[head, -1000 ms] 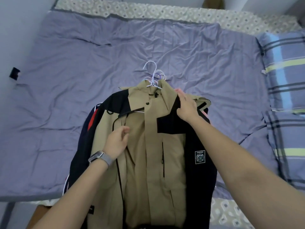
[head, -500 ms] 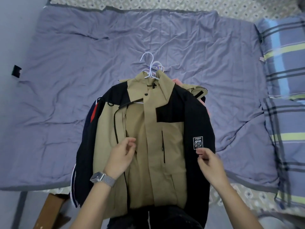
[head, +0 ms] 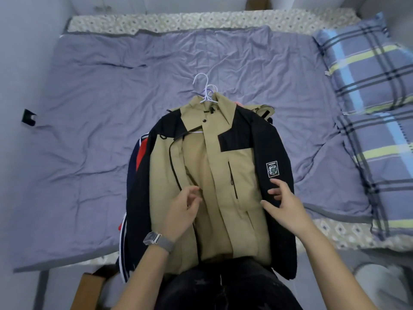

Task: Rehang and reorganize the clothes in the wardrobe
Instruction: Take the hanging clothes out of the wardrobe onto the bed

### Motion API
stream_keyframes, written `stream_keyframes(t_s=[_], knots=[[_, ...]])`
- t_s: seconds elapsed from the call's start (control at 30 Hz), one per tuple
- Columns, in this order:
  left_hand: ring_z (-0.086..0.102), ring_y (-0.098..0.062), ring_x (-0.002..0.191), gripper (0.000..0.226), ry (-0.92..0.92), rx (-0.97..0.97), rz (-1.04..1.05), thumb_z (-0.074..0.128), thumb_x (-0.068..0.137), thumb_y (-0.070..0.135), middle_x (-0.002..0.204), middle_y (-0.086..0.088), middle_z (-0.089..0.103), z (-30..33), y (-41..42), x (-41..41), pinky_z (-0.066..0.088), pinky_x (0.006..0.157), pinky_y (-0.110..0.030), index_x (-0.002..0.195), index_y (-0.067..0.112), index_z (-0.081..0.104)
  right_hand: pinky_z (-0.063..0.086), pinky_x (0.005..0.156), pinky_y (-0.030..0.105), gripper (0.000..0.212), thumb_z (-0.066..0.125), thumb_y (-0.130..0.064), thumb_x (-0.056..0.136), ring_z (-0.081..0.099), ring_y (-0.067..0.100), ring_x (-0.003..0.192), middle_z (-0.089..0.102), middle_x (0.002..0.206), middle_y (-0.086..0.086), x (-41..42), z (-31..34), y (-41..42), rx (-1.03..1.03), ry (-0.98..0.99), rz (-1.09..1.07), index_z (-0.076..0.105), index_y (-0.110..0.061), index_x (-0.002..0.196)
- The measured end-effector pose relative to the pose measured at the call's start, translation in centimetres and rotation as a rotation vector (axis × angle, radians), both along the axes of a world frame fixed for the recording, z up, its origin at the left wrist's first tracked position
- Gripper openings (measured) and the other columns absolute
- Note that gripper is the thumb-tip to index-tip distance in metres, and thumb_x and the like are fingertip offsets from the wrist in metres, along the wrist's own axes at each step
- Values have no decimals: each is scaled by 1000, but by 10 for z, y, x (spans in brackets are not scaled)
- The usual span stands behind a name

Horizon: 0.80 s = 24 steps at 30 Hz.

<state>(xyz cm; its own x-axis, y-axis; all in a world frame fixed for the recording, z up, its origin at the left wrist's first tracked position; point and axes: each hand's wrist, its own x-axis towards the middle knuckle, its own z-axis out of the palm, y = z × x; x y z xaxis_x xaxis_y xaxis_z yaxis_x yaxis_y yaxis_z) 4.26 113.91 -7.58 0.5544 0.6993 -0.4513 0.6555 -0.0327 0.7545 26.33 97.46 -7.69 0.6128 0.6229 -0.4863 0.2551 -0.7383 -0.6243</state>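
A tan and black jacket (head: 223, 175) lies face up on the bed, on top of a stack of clothes, with a white patch on its black sleeve (head: 273, 168). White hanger hooks (head: 204, 90) stick out above its collar. My left hand (head: 183, 211), wearing a watch, rests on the tan front panel with loosely curled fingers. Just below the patch, my right hand (head: 283, 202) touches the black sleeve with its fingers spread. A navy, red and white garment (head: 138, 153) shows underneath at the left, and a bit of pink fabric (head: 239, 103) peeks out by the collar.
A wrinkled purple blanket (head: 111, 108) covers the bed over a patterned sheet (head: 201, 21). Two plaid pillows (head: 368, 74) lie at the right. A small black object (head: 29, 117) sits on the left wall. A brown box (head: 89, 287) stands below the bed's near edge.
My right hand left the jacket's collar and shoulder and came down to the black sleeve near the patch. My left hand slid lower down the tan front.
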Motion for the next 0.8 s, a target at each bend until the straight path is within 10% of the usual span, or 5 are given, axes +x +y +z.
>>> stream_keyframes(t_s=[0.37, 0.8], knots=[[60, 4, 84, 24, -6, -64, -39, 56, 92, 14, 87, 12, 69, -3, -6, -57, 42, 69, -9, 111, 28, 53, 33, 87, 16, 68, 71, -26, 83, 48, 6, 103, 51, 114, -8, -83, 6, -32, -32, 47, 1, 35, -22, 141], [56, 2, 78, 16, 20, 60, 98, 53, 94, 17, 83, 12, 61, 6, 9, 8, 42, 65, -9, 105, 28, 56, 37, 104, 29, 63, 68, -30, 82, 44, 17, 125, 49, 131, 2, 33, -20, 38, -46, -29, 226, 42, -19, 138]])
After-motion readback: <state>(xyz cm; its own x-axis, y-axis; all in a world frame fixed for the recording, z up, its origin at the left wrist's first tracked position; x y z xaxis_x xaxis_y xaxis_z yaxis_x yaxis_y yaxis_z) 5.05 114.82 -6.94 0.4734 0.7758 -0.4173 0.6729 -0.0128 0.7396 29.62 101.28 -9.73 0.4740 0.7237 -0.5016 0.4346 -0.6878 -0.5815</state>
